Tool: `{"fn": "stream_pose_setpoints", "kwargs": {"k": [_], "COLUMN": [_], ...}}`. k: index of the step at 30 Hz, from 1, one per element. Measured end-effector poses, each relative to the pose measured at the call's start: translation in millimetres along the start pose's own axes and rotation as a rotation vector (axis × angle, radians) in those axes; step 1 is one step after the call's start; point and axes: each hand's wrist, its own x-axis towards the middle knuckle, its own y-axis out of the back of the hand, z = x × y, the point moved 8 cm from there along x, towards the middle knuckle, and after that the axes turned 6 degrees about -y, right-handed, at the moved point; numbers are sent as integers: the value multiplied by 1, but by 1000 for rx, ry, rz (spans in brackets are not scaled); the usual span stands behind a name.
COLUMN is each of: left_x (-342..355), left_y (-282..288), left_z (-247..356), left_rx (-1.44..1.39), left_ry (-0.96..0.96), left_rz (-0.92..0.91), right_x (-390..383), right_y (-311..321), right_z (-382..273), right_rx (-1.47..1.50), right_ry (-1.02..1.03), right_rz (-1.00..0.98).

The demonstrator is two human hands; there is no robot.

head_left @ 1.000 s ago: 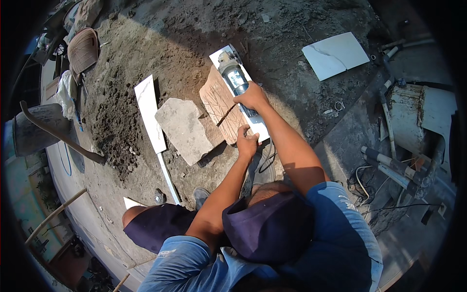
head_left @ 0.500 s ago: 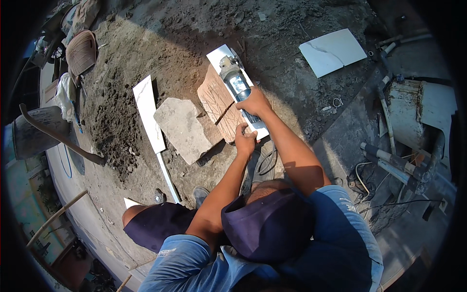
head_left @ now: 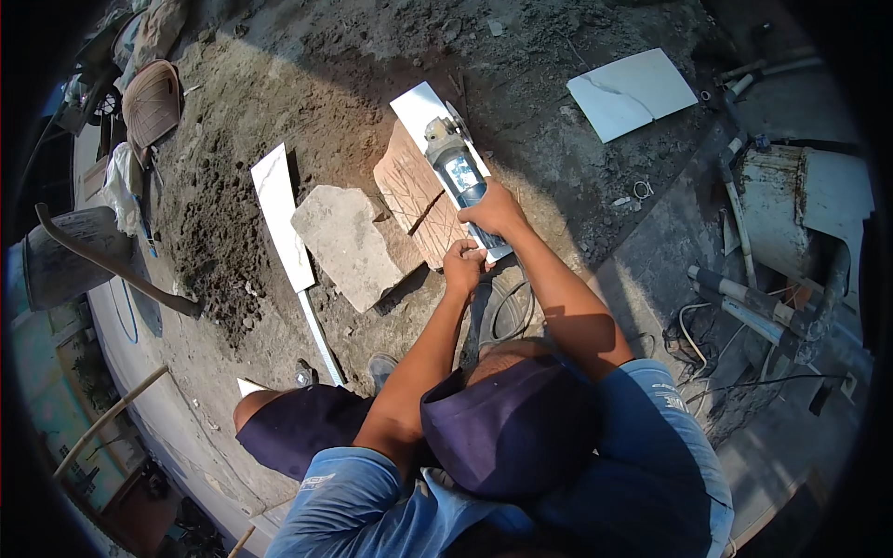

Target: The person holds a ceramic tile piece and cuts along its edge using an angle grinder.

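My right hand (head_left: 495,210) is wrapped round the body of an angle grinder (head_left: 460,175). Its head points away from me, and the disc at its right side is mostly hidden. Under the grinder lies a white tile strip (head_left: 412,104), resting along the right part of a reddish, scored stone slab (head_left: 406,184). At the strip's near end, my left hand (head_left: 463,266) pinches its edge, close behind the right hand. A dark cord (head_left: 523,321) loops on the ground below the hands.
Left of the slab sit a pale flat stone (head_left: 342,244), a white tile piece (head_left: 279,209) and a narrow strip (head_left: 321,337). A larger marbled tile (head_left: 633,93) lies at far right. Pipes (head_left: 744,302) and a rusty white container (head_left: 777,209) stand right; a long-handled tool (head_left: 112,260) lies left.
The grinder and my right hand have drawn back slightly toward me along the tile strip. My left hand stays at the strip's near end, its fingers slightly shifted.
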Motion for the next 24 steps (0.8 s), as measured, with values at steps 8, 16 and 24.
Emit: {"fn": "stream_pose_setpoints", "kwargs": {"k": [8, 16, 24], "left_x": [3, 2, 5], "left_y": [2, 3, 6], "left_z": [0, 1, 1], "left_rx": [11, 26, 44], "left_ry": [-19, -8, -58], "left_rz": [-8, -17, -34], "right_x": [-14, -30, -48], "right_y": [1, -2, 1], "right_z": [11, 28, 40], "right_rx": [5, -4, 9], "right_ry": [0, -29, 11], "right_rz": [2, -54, -30]}}
